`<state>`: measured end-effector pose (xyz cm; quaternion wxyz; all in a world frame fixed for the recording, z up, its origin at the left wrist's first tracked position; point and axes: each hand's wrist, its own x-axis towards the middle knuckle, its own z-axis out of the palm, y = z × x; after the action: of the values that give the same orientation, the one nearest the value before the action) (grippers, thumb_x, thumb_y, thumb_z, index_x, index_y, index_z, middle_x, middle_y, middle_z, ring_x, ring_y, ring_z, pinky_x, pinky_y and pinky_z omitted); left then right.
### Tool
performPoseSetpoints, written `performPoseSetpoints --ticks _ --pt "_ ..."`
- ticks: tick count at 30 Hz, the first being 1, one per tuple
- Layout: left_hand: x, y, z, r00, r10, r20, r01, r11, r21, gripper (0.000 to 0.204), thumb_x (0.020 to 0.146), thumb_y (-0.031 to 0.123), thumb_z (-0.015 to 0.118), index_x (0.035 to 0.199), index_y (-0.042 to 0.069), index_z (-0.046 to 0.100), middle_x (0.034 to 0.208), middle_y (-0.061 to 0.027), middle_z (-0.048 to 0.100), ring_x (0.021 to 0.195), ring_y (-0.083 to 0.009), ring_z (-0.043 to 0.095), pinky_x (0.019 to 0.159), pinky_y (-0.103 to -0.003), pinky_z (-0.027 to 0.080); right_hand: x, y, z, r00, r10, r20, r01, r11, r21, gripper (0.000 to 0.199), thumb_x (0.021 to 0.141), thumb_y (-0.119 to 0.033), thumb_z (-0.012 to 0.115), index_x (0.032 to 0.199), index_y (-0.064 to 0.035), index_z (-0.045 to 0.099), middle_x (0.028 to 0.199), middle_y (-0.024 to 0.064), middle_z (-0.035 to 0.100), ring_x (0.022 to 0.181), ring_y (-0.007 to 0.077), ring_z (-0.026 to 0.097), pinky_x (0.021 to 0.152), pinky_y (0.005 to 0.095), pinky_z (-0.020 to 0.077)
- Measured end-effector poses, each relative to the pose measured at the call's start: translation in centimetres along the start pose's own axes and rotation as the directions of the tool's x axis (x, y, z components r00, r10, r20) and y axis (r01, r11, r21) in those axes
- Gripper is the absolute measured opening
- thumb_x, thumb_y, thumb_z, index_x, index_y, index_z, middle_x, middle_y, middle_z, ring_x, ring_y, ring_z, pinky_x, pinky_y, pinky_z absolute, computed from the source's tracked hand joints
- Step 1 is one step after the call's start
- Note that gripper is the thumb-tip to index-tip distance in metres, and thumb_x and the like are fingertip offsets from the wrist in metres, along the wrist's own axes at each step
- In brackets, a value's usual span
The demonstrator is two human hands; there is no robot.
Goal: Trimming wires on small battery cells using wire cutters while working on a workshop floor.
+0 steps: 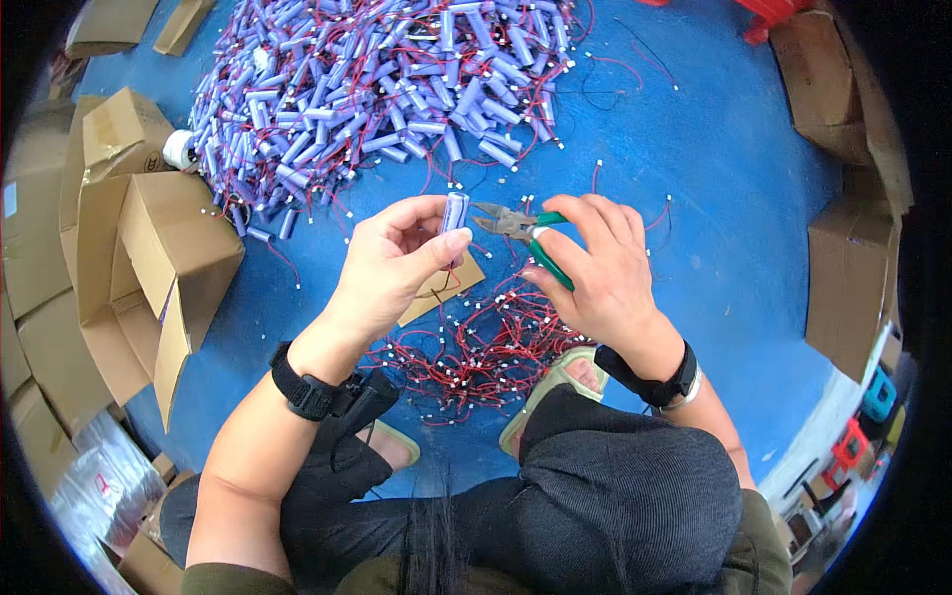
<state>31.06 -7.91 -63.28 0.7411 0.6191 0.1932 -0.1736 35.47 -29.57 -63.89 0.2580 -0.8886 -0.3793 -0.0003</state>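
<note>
Between the thumb and fingers of my left hand (397, 253) a purple cylindrical battery cell (455, 212) is held upright. Its red and dark wires hang below the fingers. My right hand (605, 268) is wrapped round the green handles of a pair of cutting pliers (511, 222). The jaws are parted and point left at the cell's upper end, with a small gap between. Beneath both hands, a heap of cut red and black wires with white connectors (476, 347) lies on the blue floor, partly over a tan cardboard piece (451, 291).
A large pile of purple battery cells (397, 89) with wires spreads over the far floor. Open cardboard boxes (188, 238) stand at the left, and more cardboard (848, 278) at the right. Loose wires (620, 69) lie beside the pile. My sandalled feet (555, 392) flank the wire heap.
</note>
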Motion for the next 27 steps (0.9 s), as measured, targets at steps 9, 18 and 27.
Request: performPoseSetpoints --ticks 9,18,27 --pt "-0.2 1.2 1.5 0.99 0.008 0.144 0.006 0.996 -0.09 0.03 0.08 0.01 0.067 0.106 -0.002 0.057 0.082 -0.0012 0.06 0.07 -0.0056 0.054 0.062 -0.019 0.045 -0.8 -0.5 -1.1 0.989 0.03 -0.143 -0.046 0.993 -0.105 0.032 0.06 -0.021 0.074 0.087 -0.0117 0.059 0.11 0.0057 0.053 0.1 0.0245 0.048 0.08 0.0414 0.0346" --pt "-0.4 3.2 1.2 0.952 0.195 0.238 -0.276 0.883 0.381 0.03 0.078 0.013 0.068 0.102 -0.002 0.059 0.079 -0.0043 0.06 0.072 -0.0097 0.056 0.062 -0.023 0.046 -1.0 -0.7 -1.6 0.99 0.088 -0.114 -0.063 0.977 0.206 0.03 0.061 -0.02 0.073 0.083 -0.008 0.057 0.101 0.008 0.055 0.088 0.0266 0.054 0.071 0.0377 0.0401" --pt "-0.1 5.1 0.2 0.783 0.316 0.536 -0.598 0.622 0.505 0.02 0.076 0.01 0.068 0.092 0.0 0.063 0.084 -0.0093 0.062 0.076 -0.0199 0.06 0.068 -0.03 0.047 -2.3 0.2 -2.8 0.903 -0.11 0.415 -0.412 -0.498 0.763 0.03 0.084 -0.028 0.061 0.092 -0.0008 0.053 0.085 0.0132 0.057 0.065 0.0201 0.055 0.052 0.0278 0.0412"
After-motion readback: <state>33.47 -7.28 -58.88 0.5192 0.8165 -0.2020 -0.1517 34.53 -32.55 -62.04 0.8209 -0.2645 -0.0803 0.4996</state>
